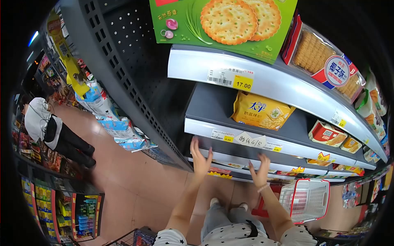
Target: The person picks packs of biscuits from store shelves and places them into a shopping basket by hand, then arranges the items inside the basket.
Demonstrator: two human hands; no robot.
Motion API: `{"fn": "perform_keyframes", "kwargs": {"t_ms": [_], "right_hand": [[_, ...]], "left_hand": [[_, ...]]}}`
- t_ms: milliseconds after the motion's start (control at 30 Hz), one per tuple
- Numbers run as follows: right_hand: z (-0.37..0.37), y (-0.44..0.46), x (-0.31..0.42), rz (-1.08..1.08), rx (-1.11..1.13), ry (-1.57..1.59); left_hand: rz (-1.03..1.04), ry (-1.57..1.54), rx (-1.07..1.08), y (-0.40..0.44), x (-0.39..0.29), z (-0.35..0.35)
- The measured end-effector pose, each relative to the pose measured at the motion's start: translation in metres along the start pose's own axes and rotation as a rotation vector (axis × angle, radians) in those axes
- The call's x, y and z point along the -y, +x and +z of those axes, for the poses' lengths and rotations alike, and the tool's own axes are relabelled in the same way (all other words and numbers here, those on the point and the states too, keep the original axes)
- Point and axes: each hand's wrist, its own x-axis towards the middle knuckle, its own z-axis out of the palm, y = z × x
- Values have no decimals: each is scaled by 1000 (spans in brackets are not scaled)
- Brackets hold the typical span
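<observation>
My left hand (201,158) is raised with its fingers apart at the edge of a store shelf (205,125); whether the fingertips touch the edge I cannot tell. Further right, my right hand (260,170) is also open, below a handwritten price card (251,140). Neither hand holds anything. Above them, a yellow cracker packet (262,110) stands on the shelf. On the tier above it are a green cracker box (230,24) and a red-and-clear biscuit packet (326,57).
A white and red shopping basket (310,199) is beside my right arm. Blue-and-white bags (119,127) hang left of the shelf's dark side panel (119,69). At far left, another person (49,123) stands in the aisle. A small snack rack (61,209) is at lower left.
</observation>
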Motion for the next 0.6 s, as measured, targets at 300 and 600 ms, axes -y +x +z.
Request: {"fn": "perform_keyframes", "kwargs": {"t_ms": [300,600], "right_hand": [[100,46,-115,-115,737,-697],[6,17,-30,448,222,515]], "left_hand": [[-193,-75,246,63,46,44],[-389,-343,148,-23,-20,9]]}}
